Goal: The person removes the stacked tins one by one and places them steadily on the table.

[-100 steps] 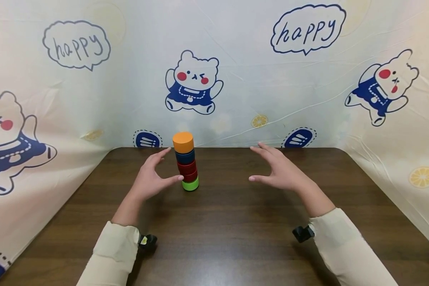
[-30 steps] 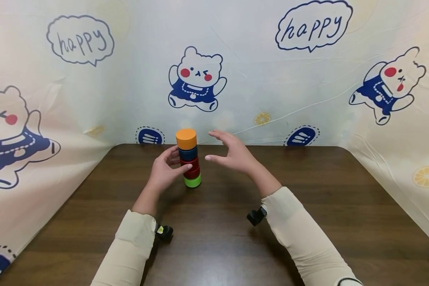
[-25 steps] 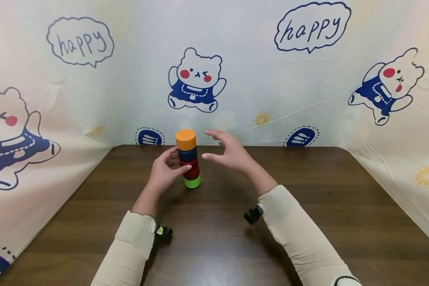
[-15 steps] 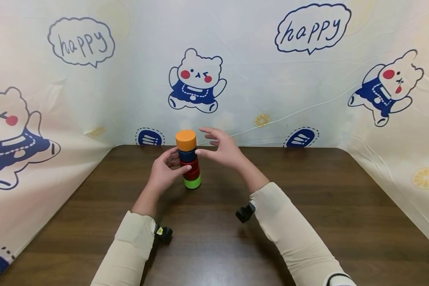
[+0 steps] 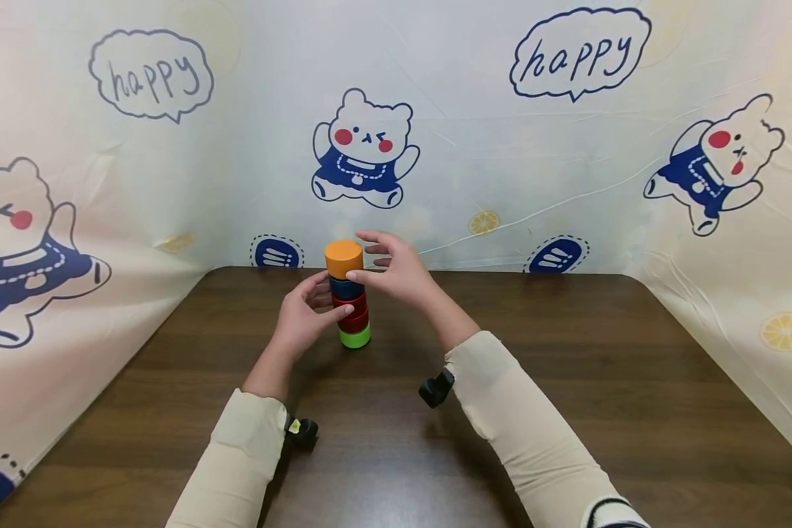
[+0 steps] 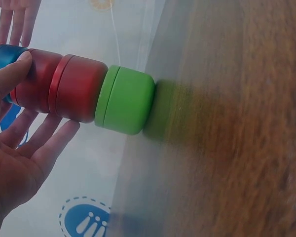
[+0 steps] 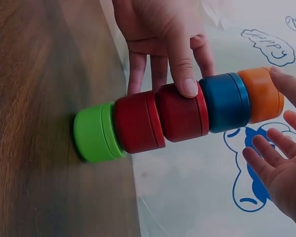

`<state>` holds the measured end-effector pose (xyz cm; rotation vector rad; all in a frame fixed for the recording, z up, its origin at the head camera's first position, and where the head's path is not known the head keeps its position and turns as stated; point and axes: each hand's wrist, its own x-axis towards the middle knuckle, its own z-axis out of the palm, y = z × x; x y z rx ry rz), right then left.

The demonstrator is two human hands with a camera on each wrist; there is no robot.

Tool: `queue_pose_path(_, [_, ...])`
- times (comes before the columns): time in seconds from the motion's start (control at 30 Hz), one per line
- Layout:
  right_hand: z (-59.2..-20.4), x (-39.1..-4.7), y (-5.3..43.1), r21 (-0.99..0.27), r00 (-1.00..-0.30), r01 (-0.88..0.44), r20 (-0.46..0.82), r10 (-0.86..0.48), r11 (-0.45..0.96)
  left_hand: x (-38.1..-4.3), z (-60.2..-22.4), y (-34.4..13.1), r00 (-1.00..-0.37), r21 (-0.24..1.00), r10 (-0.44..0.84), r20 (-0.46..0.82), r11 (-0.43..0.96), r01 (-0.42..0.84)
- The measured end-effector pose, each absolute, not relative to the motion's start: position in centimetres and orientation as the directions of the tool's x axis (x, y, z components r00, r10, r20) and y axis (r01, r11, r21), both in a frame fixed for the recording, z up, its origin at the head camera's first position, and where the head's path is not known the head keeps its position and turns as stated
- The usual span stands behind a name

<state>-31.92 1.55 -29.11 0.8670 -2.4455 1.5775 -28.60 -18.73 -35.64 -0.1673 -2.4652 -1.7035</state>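
Note:
A tower of small round lidded jars stands upright on the brown table [image 5: 396, 440]. From the bottom come a green jar [image 5: 355, 336], a lower red jar [image 6: 81, 89], an upper red jar [image 7: 180, 118], a blue jar [image 7: 224, 102] and an orange jar [image 5: 344, 259]. My left hand [image 5: 301, 314] grips the tower from the left, thumb on the upper red jar and fingers round behind. At the top right, my right hand [image 5: 401, 270] surrounds the orange jar loosely, its thumb tip overlapping the jar's lower edge while the other fingers stay extended beside and behind it.
A printed cloth [image 5: 449, 161] with bears and lettering hangs behind the table and along both sides. Dark wrist cameras sit on the left sleeve [image 5: 227, 455] and the right sleeve [image 5: 521, 425]. The tower stands toward the table's far edge.
Both hands have come in to the tower; the left closed on it first and has since stayed put. Over the last second my right hand moved left to the orange jar.

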Motion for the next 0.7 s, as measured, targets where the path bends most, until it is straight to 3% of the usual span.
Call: queue_pose_path(0.7, [-29.7,-32.2,-0.3,-0.858,-0.856,-0.461,0.362,-0.369,0.226,-28.6,-35.7,-18.8,-0.983,0.924,0.014,0.181,0.341,0.174])
